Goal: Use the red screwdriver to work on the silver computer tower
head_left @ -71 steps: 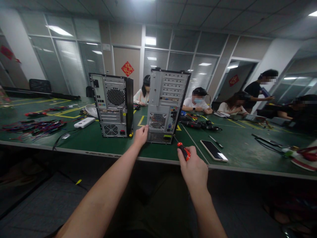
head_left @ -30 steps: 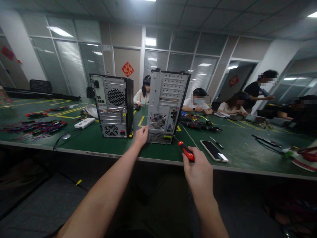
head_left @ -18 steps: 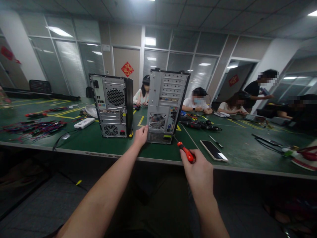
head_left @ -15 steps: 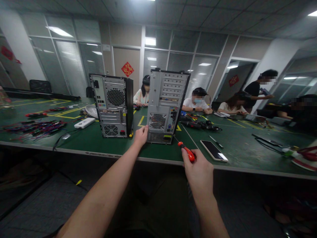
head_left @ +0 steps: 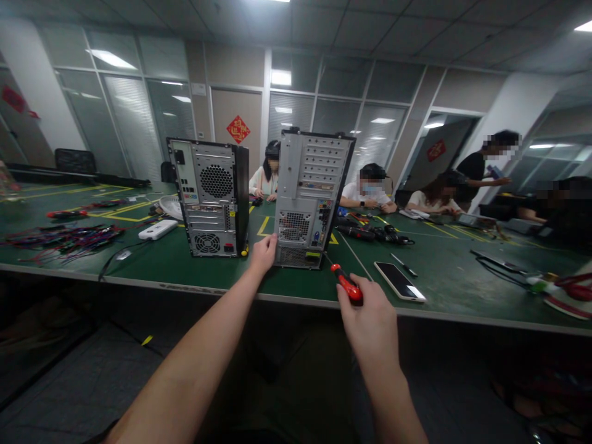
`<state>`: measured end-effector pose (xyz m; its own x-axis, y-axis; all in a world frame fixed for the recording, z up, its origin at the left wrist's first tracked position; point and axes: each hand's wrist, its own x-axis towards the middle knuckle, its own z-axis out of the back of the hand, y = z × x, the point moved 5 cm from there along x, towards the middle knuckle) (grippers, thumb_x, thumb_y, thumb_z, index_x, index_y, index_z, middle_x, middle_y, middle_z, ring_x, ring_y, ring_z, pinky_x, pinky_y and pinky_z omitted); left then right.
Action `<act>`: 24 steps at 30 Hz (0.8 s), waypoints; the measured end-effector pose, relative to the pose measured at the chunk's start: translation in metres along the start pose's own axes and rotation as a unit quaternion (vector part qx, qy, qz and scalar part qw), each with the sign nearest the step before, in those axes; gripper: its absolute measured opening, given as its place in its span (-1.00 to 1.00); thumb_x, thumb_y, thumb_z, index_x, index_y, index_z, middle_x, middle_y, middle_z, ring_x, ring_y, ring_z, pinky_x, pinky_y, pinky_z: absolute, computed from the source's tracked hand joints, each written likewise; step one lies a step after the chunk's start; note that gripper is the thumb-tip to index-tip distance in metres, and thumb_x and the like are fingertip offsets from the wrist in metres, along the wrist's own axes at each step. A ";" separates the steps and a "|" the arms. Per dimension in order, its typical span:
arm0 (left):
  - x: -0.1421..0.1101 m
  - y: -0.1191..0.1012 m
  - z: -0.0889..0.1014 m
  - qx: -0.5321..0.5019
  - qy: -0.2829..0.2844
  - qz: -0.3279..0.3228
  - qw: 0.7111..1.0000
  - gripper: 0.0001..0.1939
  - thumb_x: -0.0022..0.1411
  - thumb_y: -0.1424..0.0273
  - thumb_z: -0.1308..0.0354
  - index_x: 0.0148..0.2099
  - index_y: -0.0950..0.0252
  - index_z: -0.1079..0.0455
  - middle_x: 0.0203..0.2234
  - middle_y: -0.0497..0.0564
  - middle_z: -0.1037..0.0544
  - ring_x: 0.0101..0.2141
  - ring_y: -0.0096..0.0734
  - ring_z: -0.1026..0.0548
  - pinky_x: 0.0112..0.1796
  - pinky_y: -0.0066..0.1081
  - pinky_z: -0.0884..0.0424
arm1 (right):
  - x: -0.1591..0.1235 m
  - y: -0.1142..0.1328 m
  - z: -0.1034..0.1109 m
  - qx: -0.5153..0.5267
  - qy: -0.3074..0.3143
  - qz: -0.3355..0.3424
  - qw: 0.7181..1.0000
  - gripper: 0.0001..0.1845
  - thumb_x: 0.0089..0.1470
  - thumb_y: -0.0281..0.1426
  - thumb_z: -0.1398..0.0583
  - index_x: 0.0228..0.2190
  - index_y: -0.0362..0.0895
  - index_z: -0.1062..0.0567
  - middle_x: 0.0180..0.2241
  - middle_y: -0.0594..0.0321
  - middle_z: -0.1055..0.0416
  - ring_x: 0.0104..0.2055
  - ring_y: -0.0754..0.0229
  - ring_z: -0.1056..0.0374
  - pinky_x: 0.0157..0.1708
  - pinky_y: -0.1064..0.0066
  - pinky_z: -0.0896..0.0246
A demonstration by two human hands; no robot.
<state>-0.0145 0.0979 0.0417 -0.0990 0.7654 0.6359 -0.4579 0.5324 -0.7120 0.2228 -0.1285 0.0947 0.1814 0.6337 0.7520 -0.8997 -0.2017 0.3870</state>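
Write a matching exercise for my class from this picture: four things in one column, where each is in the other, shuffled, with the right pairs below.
Things
1. Left hand
2. Right hand
3. Phone
4. Tangled wires

Places
A. On the table, left of the shorter computer case
B. Against the lower left edge of the taller computer case
C. Lying screen up near the table's front edge
D. Around the screwdriver handle

Pairs: 1-B, 2-D, 3-C, 4-A
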 end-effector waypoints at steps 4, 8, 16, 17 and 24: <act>-0.001 -0.002 0.001 -0.009 0.007 0.005 1.000 -0.39 0.51 0.00 0.14 -0.20 0.30 -0.59 -0.30 0.14 -0.67 -0.23 -0.16 -0.57 -0.20 -0.36 -0.38 | 0.000 -0.010 -0.003 0.000 0.011 -0.081 0.997 -0.44 0.32 0.08 -0.09 -0.22 -0.15 -0.57 -0.42 0.09 -0.55 -0.40 -0.01 -0.49 -0.33 0.23 -0.30; -0.002 -0.004 0.002 -0.010 0.016 0.012 1.000 -0.38 0.51 -0.01 0.15 -0.21 0.30 -0.58 -0.32 0.13 -0.66 -0.25 -0.18 -0.56 -0.22 -0.36 -0.37 | 0.001 -0.007 -0.001 0.000 -0.004 -0.044 0.999 -0.50 0.34 -0.01 -0.10 -0.13 -0.15 -0.58 -0.31 0.06 -0.57 -0.33 0.00 -0.50 -0.30 0.24 -0.32; -0.001 -0.004 0.002 -0.003 0.009 0.013 1.000 -0.38 0.49 -0.03 0.15 -0.25 0.29 -0.56 -0.36 0.11 -0.63 -0.27 -0.20 -0.55 -0.23 -0.38 -0.35 | 0.000 0.003 -0.002 -0.041 0.025 0.045 0.998 -0.65 0.26 -0.40 -0.08 -0.04 -0.10 -0.60 -0.02 0.00 -0.45 -0.10 -0.02 -0.47 -0.15 0.17 -0.40; -0.001 -0.003 0.002 -0.003 0.009 0.012 1.000 -0.38 0.50 -0.03 0.15 -0.25 0.29 -0.56 -0.36 0.12 -0.63 -0.27 -0.20 -0.55 -0.23 -0.38 -0.35 | 0.000 0.003 -0.003 -0.036 0.027 0.038 0.998 -0.66 0.27 -0.36 -0.09 -0.04 -0.10 -0.59 -0.04 0.00 -0.46 -0.13 -0.01 -0.47 -0.18 0.18 -0.39; 0.001 0.000 0.000 0.018 0.003 0.014 1.000 -0.38 0.51 0.01 0.16 -0.26 0.31 -0.56 -0.38 0.12 -0.62 -0.28 -0.20 -0.54 -0.23 -0.37 -0.35 | 0.001 -0.007 -0.005 0.016 0.013 -0.070 0.997 -0.49 0.35 0.04 -0.08 -0.20 -0.14 -0.54 -0.35 0.07 -0.54 -0.34 0.00 -0.48 -0.31 0.24 -0.29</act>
<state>-0.0147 0.0985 0.0420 -0.1076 0.7816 0.6144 -0.4869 0.4974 -0.7180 0.2276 -0.1222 0.0900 0.2934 0.6765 0.6755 -0.8533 -0.1333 0.5042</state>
